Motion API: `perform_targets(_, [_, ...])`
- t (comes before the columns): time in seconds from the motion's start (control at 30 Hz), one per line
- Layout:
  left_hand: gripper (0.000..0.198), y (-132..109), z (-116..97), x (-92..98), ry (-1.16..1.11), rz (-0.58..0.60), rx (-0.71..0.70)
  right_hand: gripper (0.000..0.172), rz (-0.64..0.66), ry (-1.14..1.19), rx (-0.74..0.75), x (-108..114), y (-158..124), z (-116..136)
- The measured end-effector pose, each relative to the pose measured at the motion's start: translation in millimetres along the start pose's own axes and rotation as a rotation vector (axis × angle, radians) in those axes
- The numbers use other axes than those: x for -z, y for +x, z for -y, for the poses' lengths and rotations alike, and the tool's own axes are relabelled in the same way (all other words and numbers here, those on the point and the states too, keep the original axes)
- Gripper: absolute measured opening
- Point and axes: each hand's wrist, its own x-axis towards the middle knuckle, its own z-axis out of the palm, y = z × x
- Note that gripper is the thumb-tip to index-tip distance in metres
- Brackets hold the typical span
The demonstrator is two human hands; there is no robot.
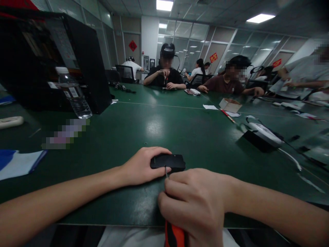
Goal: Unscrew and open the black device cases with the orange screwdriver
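On the green table, near its front edge, lies a small black box (169, 162). My left hand (144, 164) grips its left end, fingers behind and thumb along the near side. My right hand (197, 202) is closed around an orange and black screwdriver (175, 236), whose handle shows below the fist. The thin metal shaft points away from me, and its tip meets the near side of the box beside my left thumb. Part of the handle is hidden by my right fingers.
A water bottle (74, 92) stands by a large black computer case (84, 61) at the left. At the right are a white power strip (266, 133) with cables and a small open box (230, 104). Several people sit across the green table (123, 127).
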Motion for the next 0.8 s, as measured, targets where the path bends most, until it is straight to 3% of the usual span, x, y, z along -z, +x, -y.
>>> perform_targets(0.1, [0.041,0,1,-0.4,-0.005,0.002,0.002,0.029,0.021,0.076,-0.030,10,3,-11])
perform_targets(0.2, [0.039,0,3,-1.2,-0.043,0.005,-0.013,0.009,0.004,0.263,0.039,22,6,-30])
perform_targets(0.23, [0.036,0,3,-1.5,-0.054,0.007,-0.019,0.016,-0.027,0.324,0.006,26,7,-37])
perform_targets(0.3, [0.034,-1,3,-1.9,-0.053,0.005,-0.027,0.029,-0.089,0.421,-0.197,33,8,-50])
perform_targets(0.37, [0.035,-1,3,-2.0,-0.029,-0.002,-0.028,0.032,-0.087,0.448,-0.451,40,9,-61])
perform_targets(0.47, [0.040,-1,4,-1.8,0.014,-0.005,-0.029,0.032,-0.017,0.351,-0.591,56,12,-72])
perform_targets(0.67, [0.044,0,7,-1.4,0.035,0.006,-0.066,0.003,0.208,0.166,-0.413,81,16,-81])
perform_targets(0.8, [0.043,0,7,-0.9,0.031,0.006,-0.064,0.008,0.118,0.165,-0.285,75,13,-81])
